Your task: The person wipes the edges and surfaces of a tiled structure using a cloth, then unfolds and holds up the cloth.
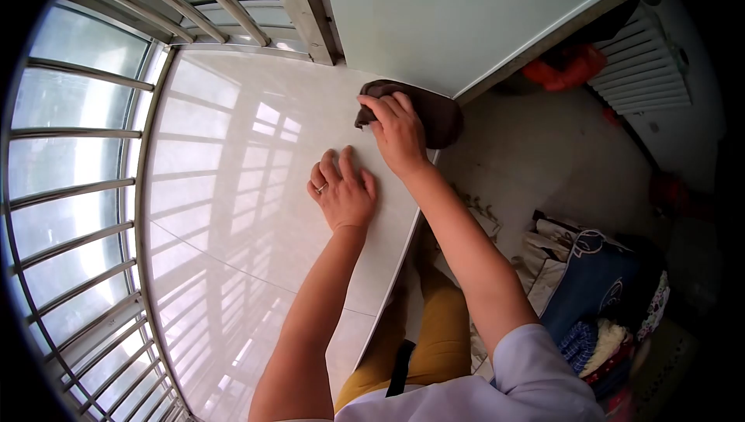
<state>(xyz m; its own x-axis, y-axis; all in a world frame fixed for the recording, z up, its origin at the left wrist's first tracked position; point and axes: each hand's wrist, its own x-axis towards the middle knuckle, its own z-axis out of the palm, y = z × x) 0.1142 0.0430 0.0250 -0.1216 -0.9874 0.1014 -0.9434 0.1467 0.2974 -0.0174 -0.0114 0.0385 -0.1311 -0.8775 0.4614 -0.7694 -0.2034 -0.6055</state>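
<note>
Pale glossy ledge [198, 212] as landmark, dark brown cloth [442, 118] at the ledge's far right corner, partly past its edge, right hand [399, 133] grasping the cloth, left hand [343, 195] resting unladen on the ledge, 1 ring [320, 188] on it.

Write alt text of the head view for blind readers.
A person's right hand holds a dark brown cloth at the edge of a glossy pale ledge; the left hand rests on its surface. Silvery metal bars stand at left.
</note>
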